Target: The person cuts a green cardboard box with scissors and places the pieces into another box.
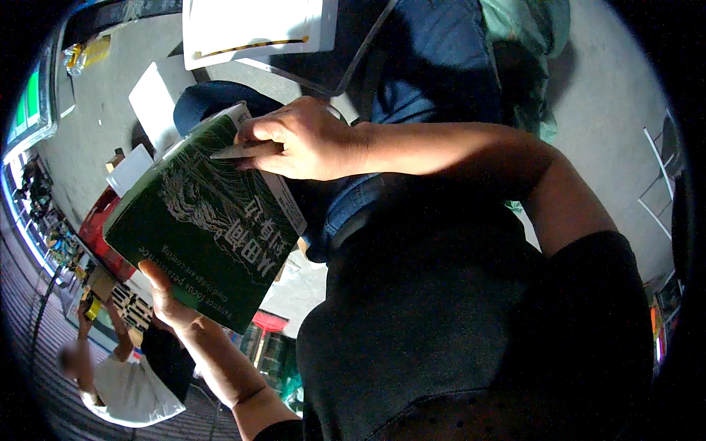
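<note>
A dark green cardboard box [198, 228] with pale line drawings and lettering is held tilted in front of my body. My left hand [173, 305] grips its lower left edge, thumb on the printed face and the other fingers hidden behind. Over the upper right part of the box, my right hand [305, 140] is closed on a pointed, greyish blade-like tool [239, 151]. The tool's tip lies over the printed face; whether it touches the cardboard, I cannot tell. Beside the right hand, the narrow side of the box shows a pale label.
A white container [257, 33] stands at the top, next to legs in dark blue trousers [441, 66]. A red crate [103, 231] is at the left. Another person in a white shirt [140, 389] is at the lower left, near stacked goods. Grey concrete floor [610, 88] spreads at the right.
</note>
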The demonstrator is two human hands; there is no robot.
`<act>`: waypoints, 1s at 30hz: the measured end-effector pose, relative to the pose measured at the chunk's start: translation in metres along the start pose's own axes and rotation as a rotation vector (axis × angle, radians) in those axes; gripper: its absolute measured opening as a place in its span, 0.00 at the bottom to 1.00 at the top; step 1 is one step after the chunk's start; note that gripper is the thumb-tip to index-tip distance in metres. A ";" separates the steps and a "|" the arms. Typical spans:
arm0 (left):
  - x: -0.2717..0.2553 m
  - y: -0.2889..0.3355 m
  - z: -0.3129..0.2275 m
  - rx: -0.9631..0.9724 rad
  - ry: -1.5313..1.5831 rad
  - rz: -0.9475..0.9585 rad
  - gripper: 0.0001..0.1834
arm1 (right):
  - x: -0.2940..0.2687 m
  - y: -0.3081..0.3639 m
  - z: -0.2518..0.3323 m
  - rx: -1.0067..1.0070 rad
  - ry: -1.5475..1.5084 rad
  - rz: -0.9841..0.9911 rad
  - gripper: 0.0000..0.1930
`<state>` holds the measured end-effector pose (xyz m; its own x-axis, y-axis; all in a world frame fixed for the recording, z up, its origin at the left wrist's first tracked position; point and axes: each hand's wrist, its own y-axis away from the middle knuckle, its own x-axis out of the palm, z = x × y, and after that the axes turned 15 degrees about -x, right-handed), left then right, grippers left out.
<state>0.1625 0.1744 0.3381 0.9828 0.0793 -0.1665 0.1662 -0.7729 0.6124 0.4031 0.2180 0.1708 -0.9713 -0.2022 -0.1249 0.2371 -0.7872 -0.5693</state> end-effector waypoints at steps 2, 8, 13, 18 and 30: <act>0.002 0.000 -0.002 -0.045 0.089 0.101 0.32 | 0.000 -0.004 0.001 -0.019 -0.026 -0.028 0.10; 0.013 -0.007 -0.003 -0.098 0.400 0.587 0.34 | -0.005 -0.014 0.013 0.053 -0.013 0.121 0.10; -0.001 -0.006 -0.001 -0.080 0.314 0.512 0.34 | -0.024 -0.012 0.017 0.188 -0.292 0.192 0.06; 0.004 0.000 -0.004 -0.070 0.186 0.110 0.32 | -0.038 0.006 0.015 0.182 -0.421 0.059 0.06; 0.003 -0.002 -0.004 -0.102 0.103 -0.030 0.35 | -0.025 -0.025 0.012 0.153 -0.171 0.083 0.28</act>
<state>0.1657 0.1789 0.3392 0.9794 0.1701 -0.1090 0.1980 -0.7018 0.6843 0.4218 0.2362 0.1976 -0.9346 -0.3553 -0.0187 0.3282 -0.8404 -0.4313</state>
